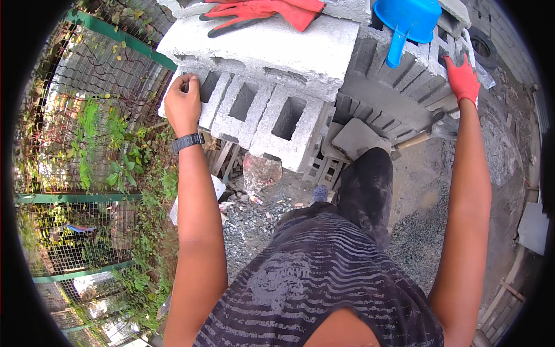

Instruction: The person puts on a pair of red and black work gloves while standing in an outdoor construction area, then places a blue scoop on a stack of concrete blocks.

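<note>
My bare left hand (183, 105), with a dark watch at the wrist, rests at the left end of a row of grey hollow concrete blocks (261, 118). Its fingers are curled in, and what they may hold is hidden. On the right, my right hand (463, 82) wears a red work glove with dark fingertips. Those fingers spread over the outer edge of another block stack (417, 74). Near that hand, a blue plastic dipper (409, 20) lies on top of the stack, its handle pointing toward me. A pair of red-and-black gloves (272, 13) lies on a block slab (260, 43).
A green-framed wire fence (75, 199) with plants runs along the left. Below the right stack lies a wooden-handled tool (411, 140). Gravel (254, 222) covers ground near my legs. A tire (483, 47) stands far right, by a block wall (514, 34).
</note>
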Available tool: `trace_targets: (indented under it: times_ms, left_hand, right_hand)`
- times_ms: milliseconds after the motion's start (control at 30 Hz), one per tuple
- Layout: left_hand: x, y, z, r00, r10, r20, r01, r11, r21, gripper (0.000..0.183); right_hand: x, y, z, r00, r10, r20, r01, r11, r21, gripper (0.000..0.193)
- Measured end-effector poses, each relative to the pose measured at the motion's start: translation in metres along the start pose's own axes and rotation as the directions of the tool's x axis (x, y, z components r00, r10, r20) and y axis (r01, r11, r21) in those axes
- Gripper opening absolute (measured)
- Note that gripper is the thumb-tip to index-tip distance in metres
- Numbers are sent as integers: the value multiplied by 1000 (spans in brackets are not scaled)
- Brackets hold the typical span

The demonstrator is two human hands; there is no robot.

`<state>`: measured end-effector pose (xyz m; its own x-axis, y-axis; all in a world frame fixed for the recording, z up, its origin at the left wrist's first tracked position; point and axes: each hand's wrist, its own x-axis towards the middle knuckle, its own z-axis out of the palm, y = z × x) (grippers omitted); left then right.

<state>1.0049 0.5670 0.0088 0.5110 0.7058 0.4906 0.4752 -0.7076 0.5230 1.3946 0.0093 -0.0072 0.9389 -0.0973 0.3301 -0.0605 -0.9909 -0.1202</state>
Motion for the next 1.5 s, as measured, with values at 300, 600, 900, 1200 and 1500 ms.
trace_targets:
  times_ms: [300,600,900,1200,1500]
  left_hand:
    - [1,-1,-1,1000,-14,3,14,999,-52,26]
    - [0,3,-4,999,9,42,-11,1000,26,36]
    - [6,-9,-4,991,21,129,-21,1000,-1,49]
    - [3,-13,1,989,136,63,-128,986,-110,42]
    - [1,1,0,994,76,74,-71,995,-76,41]
  right_hand:
    - [4,6,3,999,-30,15,29,997,73,87]
    - [2,8,2,999,-37,-8,38,993,108,83]
    - [-3,3,-1,999,-45,-18,48,989,139,81]
    - [-4,3,-4,999,-39,-13,41,986,159,79]
    - [-5,3,-4,999,-29,-15,31,991,131,78]
